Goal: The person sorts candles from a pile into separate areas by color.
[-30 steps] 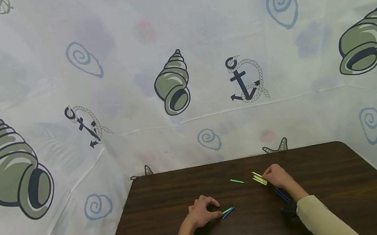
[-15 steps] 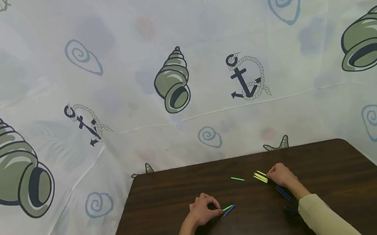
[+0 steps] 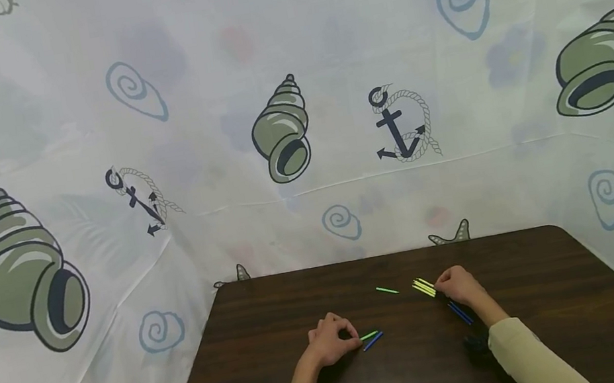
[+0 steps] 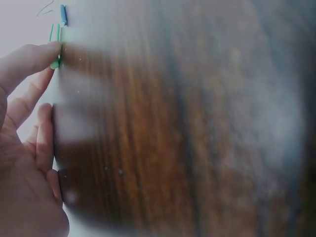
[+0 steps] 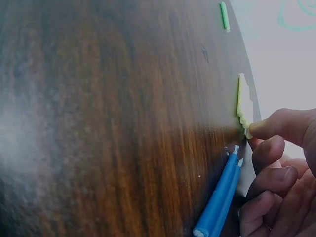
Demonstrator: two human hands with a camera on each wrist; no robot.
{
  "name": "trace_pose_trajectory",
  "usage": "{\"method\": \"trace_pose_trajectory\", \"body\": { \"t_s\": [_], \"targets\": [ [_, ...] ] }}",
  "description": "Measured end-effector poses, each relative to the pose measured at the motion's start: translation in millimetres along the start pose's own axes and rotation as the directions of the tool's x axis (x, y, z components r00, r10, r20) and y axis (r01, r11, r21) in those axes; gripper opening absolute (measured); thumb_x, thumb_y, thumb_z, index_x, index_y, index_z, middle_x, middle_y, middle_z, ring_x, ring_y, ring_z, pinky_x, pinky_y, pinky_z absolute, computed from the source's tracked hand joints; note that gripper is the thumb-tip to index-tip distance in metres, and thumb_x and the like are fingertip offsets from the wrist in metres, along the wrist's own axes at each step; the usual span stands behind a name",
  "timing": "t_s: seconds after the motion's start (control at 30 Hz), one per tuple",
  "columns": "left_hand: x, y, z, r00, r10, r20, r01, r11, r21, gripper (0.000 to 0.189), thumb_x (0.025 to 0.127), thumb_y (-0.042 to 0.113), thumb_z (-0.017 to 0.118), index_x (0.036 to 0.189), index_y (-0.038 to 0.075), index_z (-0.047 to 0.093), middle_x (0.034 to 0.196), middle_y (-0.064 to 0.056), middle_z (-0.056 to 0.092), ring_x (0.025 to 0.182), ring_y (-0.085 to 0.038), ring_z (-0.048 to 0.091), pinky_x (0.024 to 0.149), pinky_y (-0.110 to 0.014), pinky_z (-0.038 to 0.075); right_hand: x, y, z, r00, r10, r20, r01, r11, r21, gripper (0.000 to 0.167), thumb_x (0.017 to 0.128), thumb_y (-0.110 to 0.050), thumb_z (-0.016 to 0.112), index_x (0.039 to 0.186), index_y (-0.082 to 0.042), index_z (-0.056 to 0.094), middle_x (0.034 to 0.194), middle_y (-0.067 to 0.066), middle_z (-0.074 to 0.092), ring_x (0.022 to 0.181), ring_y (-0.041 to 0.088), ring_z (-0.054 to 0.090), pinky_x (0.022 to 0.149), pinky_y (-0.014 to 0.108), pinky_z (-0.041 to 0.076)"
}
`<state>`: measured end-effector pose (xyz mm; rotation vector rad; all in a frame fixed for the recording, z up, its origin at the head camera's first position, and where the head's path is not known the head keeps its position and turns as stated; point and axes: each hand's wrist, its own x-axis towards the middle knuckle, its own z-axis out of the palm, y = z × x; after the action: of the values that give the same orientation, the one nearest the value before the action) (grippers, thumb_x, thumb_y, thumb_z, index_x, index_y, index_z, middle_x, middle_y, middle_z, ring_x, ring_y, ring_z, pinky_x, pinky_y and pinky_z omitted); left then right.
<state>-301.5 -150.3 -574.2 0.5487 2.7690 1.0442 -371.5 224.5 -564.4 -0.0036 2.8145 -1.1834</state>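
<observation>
My left hand (image 3: 330, 343) pinches the near end of a thin green candle (image 3: 369, 335) between thumb and finger. Just beside that candle, at a slight angle to it, lies a blue candle (image 3: 374, 341). In the left wrist view the thumb covers part of the green candle (image 4: 55, 63). Over on the right, several yellow candles (image 3: 423, 289) lie side by side, and my right hand (image 3: 459, 286) pinches the end of one. The right wrist view shows thumb and fingertip at the end of the yellow candles (image 5: 243, 101), with the other fingers curled.
Two blue candles (image 5: 219, 195) lie together close to the right hand's curled fingers. Another green candle (image 3: 387, 290) lies alone farther back on the dark wooden table (image 3: 298, 290). Behind the table hangs a white cloth (image 3: 219, 245) printed with shells and anchors.
The green candle at my left hand has swung slightly away from the blue one beside it. My right hand stays at the yellow candles; the head view has shifted a little.
</observation>
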Motion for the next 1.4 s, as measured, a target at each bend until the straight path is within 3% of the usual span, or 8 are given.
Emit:
{"method": "trace_pose_trajectory", "body": {
  "t_s": [0.3,0.53,0.7,0.87,0.97,1.23,1.33,1.4],
  "targets": [
    [8.8,-17.9,7.7,1.000,-0.023,-0.003,0.023,1.000,-0.015,0.019,0.100,0.036,0.076,0.083,0.037,0.067,0.126,0.002,0.055,0.121,-0.030,0.048,0.100,-0.061,0.025,1.4,-1,2,1.000,0.012,-0.001,-0.012,1.000,0.000,0.022,0.100,-0.017,0.068,0.097,0.001,0.079,0.080,0.007,0.069,0.072,0.020,0.059,0.064,0.033,0.044],
    [12.1,-23.8,11.6,1.000,-0.005,-0.007,0.005,1.000,-0.016,0.019,0.099,0.039,0.077,0.082,0.037,0.067,0.125,0.003,0.056,0.121,-0.031,0.049,0.098,-0.060,0.026,-13.8,-18,7,0.997,-0.018,-0.075,0.016,1.000,-0.024,0.030,0.104,-0.025,0.060,0.116,-0.004,0.078,0.099,0.011,0.075,0.070,0.021,0.058,0.061,0.037,0.043],
    [13.3,-23.1,11.0,0.999,-0.003,-0.032,0.003,1.000,-0.001,0.020,0.099,0.036,0.078,0.082,0.037,0.067,0.125,0.001,0.057,0.121,-0.032,0.050,0.099,-0.061,0.027,-21.9,-43,24,0.992,-0.064,-0.107,0.061,0.998,-0.031,0.026,0.104,-0.027,0.061,0.114,-0.010,0.078,0.100,0.007,0.075,0.068,0.020,0.056,0.058,0.037,0.040],
    [13.6,-24.3,12.7,0.999,-0.024,-0.026,0.023,1.000,-0.016,0.020,0.098,0.035,0.078,0.081,0.037,0.067,0.127,0.000,0.057,0.123,-0.033,0.049,0.100,-0.062,0.026,-29.7,-61,50,0.987,-0.155,-0.039,0.156,0.988,-0.001,0.017,0.104,-0.024,0.068,0.107,-0.011,0.079,0.092,0.003,0.071,0.070,0.017,0.055,0.060,0.034,0.042],
    [13.2,-25.5,13.0,0.999,-0.032,-0.029,0.032,0.999,-0.013,0.020,0.098,0.036,0.078,0.081,0.037,0.067,0.127,0.000,0.057,0.123,-0.033,0.050,0.100,-0.062,0.027,-31.3,-67,67,0.959,-0.281,0.041,0.280,0.960,0.029,0.012,0.103,-0.020,0.071,0.102,-0.011,0.078,0.081,-0.001,0.063,0.067,0.013,0.051,0.061,0.031,0.042],
    [11.1,-26.5,13.5,0.999,-0.031,-0.042,0.031,1.000,-0.003,0.020,0.097,0.036,0.079,0.081,0.036,0.068,0.121,0.001,0.057,0.118,-0.030,0.050,0.100,-0.063,0.028,-35.4,-81,92,0.795,-0.537,0.283,0.507,0.844,0.177,0.011,0.104,-0.017,0.069,0.101,-0.009,0.075,0.076,-0.009,0.059,0.062,0.003,0.049,0.057,0.027,0.043],
    [10.9,-23.9,13.9,0.999,-0.027,-0.048,0.026,1.000,-0.009,0.020,0.097,0.035,0.079,0.081,0.035,0.068,0.121,0.000,0.057,0.117,-0.030,0.050,0.099,-0.062,0.028,-34.3,-84,96,0.766,-0.554,0.326,0.525,0.832,0.181,0.008,0.103,-0.015,0.069,0.102,-0.009,0.074,0.076,-0.010,0.058,0.061,0.004,0.048,0.055,0.028,0.042],
    [11.1,-23.1,14.7,0.998,-0.029,-0.047,0.028,1.000,-0.009,0.020,0.097,0.035,0.079,0.081,0.035,0.068,0.122,0.000,0.057,0.118,-0.031,0.051,0.099,-0.062,0.028,-32.7,-85,99,0.763,-0.542,0.352,0.519,0.838,0.167,0.007,0.103,-0.016,0.070,0.103,-0.010,0.074,0.077,-0.009,0.059,0.061,0.006,0.049,0.055,0.029,0.042]
  ]
}}
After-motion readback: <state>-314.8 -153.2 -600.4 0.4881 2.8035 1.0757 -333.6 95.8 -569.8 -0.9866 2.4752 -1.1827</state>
